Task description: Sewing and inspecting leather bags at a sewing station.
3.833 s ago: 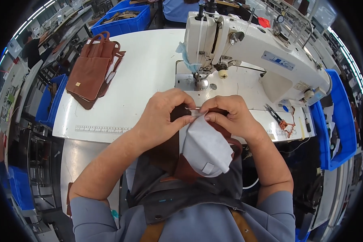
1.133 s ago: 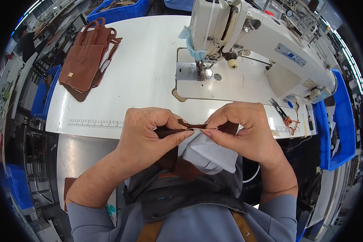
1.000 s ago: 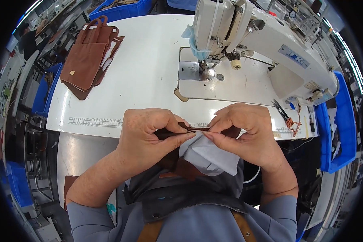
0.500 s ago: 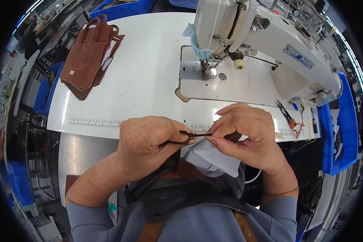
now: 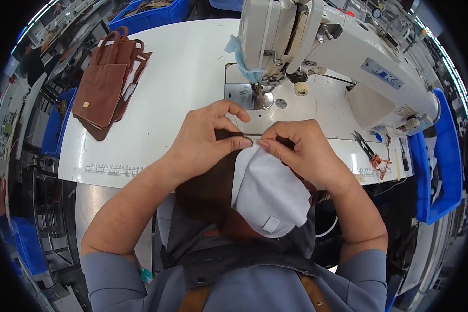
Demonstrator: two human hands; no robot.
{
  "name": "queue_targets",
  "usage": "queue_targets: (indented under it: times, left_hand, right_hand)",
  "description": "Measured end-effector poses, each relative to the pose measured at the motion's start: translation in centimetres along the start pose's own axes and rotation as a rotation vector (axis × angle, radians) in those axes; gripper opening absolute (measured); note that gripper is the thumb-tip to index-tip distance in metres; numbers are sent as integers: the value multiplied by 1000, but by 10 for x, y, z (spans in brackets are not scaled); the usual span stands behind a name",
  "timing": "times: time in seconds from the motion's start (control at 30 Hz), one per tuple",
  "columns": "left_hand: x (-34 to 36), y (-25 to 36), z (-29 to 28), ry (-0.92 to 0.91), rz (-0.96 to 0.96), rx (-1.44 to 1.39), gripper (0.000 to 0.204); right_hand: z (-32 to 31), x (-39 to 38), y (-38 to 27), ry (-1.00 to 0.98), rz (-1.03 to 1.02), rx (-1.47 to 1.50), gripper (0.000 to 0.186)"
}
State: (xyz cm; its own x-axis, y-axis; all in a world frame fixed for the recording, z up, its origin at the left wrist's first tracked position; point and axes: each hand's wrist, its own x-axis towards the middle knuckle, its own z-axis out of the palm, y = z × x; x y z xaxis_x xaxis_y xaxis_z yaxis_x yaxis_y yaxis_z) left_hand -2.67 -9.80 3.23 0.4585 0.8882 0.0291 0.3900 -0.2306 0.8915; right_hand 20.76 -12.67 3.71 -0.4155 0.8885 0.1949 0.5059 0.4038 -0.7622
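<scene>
Between my hands is a brown leather bag piece (image 5: pixel 205 188) with a light grey lining (image 5: pixel 269 192) turned outward, hanging down over my lap. My left hand (image 5: pixel 208 138) pinches its upper edge between thumb and a finger, the index finger raised off it. Close beside, my right hand (image 5: pixel 301 148) grips the same edge by the lining, fingers closed. The two pinches almost meet, just in front of the sewing machine's needle plate (image 5: pixel 242 96). The white sewing machine (image 5: pixel 364 67) stands beyond, a light blue cloth (image 5: pixel 244 60) tied at its head.
A stack of brown leather bags (image 5: pixel 104 86) lies on the left of the white table (image 5: pixel 177 67). Snips (image 5: pixel 365 148) with tangled reddish thread (image 5: pixel 380 165) rest at the right. A ruler strip (image 5: pixel 114 169) runs along the front edge. Blue bins (image 5: pixel 437 171) flank the table.
Both hands have moved forward, toward the machine, carrying the bag piece. More of its brown leather and grey lining now shows. My left index finger has lifted away.
</scene>
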Motion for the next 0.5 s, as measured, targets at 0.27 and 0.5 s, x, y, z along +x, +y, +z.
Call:
queue_targets:
  times: [0.27, 0.5]
  left_hand:
    - [72, -29, 18, 189, 199, 367, 23]
    - [94, -40, 2, 115, 193, 275, 18]
  right_hand:
    - [-15, 42, 62, 32, -89, -268, 11]
    - [-23, 56, 73, -57, -312, -456, 15]
